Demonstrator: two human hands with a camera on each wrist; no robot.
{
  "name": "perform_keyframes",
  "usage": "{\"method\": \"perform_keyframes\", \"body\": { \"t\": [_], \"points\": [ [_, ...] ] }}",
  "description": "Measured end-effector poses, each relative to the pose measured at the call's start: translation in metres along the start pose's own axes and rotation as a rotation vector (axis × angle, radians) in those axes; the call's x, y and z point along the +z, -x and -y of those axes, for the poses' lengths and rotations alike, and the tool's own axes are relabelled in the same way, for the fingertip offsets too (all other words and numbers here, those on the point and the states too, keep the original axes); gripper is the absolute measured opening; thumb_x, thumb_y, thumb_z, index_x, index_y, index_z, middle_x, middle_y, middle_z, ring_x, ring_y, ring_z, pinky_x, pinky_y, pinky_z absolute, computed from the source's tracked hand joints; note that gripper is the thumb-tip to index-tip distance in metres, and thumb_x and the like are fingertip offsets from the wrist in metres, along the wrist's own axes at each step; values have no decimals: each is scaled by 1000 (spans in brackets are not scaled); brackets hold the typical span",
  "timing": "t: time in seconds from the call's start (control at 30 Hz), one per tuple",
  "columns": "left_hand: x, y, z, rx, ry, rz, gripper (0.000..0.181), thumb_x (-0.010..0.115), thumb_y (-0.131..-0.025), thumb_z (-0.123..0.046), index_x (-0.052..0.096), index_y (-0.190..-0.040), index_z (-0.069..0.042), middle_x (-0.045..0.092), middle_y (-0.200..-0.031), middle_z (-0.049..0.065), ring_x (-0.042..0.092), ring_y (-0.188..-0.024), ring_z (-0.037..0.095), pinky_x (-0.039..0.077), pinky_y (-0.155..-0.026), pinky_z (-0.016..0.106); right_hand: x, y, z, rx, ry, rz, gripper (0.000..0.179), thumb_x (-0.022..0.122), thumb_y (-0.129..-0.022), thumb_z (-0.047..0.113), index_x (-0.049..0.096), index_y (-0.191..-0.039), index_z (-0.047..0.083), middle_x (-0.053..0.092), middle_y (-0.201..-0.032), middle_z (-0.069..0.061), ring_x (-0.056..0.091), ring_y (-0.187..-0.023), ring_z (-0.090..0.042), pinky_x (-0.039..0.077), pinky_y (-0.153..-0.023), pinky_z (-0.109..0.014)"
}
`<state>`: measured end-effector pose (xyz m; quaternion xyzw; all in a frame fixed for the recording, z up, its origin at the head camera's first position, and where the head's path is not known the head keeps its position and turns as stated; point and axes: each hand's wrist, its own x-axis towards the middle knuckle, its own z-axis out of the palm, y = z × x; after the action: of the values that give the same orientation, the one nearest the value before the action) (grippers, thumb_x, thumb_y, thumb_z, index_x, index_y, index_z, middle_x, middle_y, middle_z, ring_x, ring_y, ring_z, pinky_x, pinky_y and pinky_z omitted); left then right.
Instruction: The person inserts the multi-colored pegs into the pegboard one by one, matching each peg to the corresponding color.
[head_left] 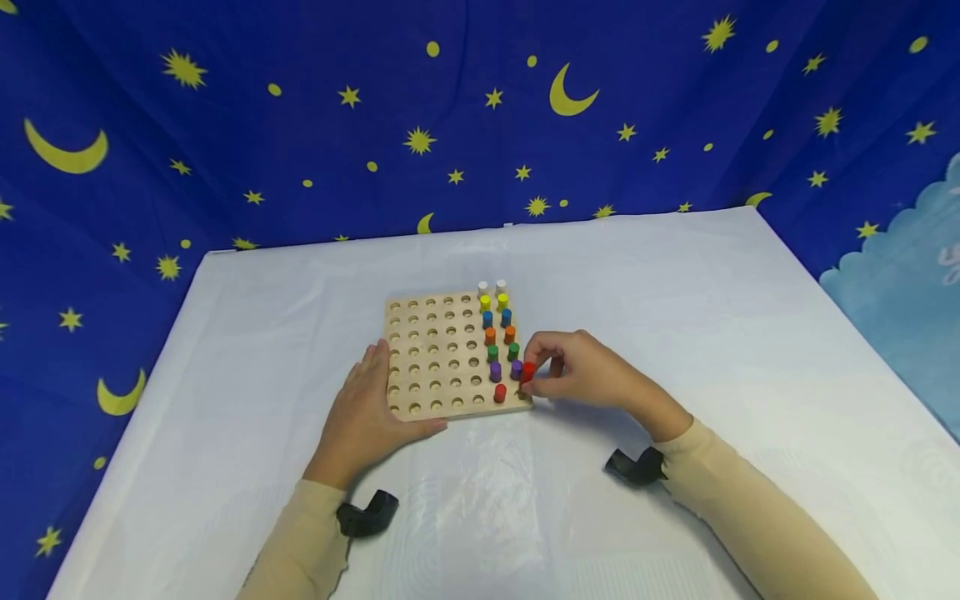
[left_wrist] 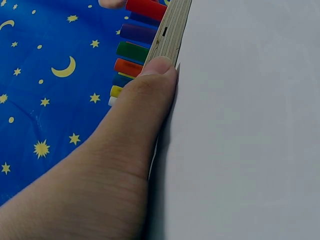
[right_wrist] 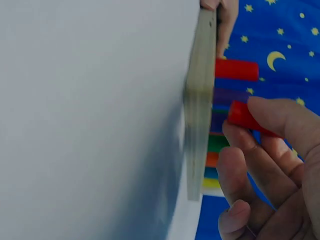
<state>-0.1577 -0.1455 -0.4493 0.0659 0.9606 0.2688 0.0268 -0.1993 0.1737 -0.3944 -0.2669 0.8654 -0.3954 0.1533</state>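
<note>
A wooden pegboard with rows of round holes lies on the table. Along its near left corner rests my left hand, fingers by the left side and thumb stretched against the near edge. My right hand pinches a red peg between thumb and fingertips, close over the near right corner hole. Another red peg stands in the near row beside it. Behind these, two columns of pegs run in matching pairs: purple, green, orange, blue, yellow and white.
A white cover spreads over the table. Dark blue cloth with yellow moons and stars hangs at the back and sides. Black curved pieces sit at both wrists, against beige sleeves.
</note>
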Motion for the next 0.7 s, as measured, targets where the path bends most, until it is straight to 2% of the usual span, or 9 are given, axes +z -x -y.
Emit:
{"method": "perform_keyframes", "body": {
  "t": [0.17, 0.33, 0.57, 0.7],
  "points": [
    [0, 0, 0, 1, 1, -1, 150, 71, -54, -88, 3, -160, -6, 14, -167, 13, 12, -155, 31, 16, -127, 49, 5, -1, 3, -8, 12, 5, 16, 80, -84, 19, 65, -92, 20, 74, -90, 8, 64, -66, -11, 55, -59, -24],
    [0, -1, 1, 2, -2, -2, 150, 71, -54, -88, 3, -160, -6, 14, -167, 12, 12, -155, 31, 16, -127, 49, 7, 0, 7, -31, 71, 2, 13, 80, -84, 20, 69, -90, 21, 75, -90, 9, 63, -67, -9, 55, -60, -23],
    [1, 0, 1, 4, 3, -2, 150, 71, -54, -88, 3, -160, -6, 14, -167, 13, 12, -155, 31, 16, -127, 50, 9, 0, 6, -18, 108, 8, 12, 80, -83, 22, 71, -89, 26, 71, -85, 16, 62, -63, -10, 51, -55, -21],
    [1, 0, 1, 5, 4, -2, 150, 71, -54, -88, 3, -160, -7, 14, -167, 12, 12, -155, 32, 16, -127, 50, 10, 0, 5, -20, 117, 9, 12, 80, -83, 21, 70, -89, 25, 70, -83, 15, 59, -63, -10, 50, -54, -21]
  ]
}}
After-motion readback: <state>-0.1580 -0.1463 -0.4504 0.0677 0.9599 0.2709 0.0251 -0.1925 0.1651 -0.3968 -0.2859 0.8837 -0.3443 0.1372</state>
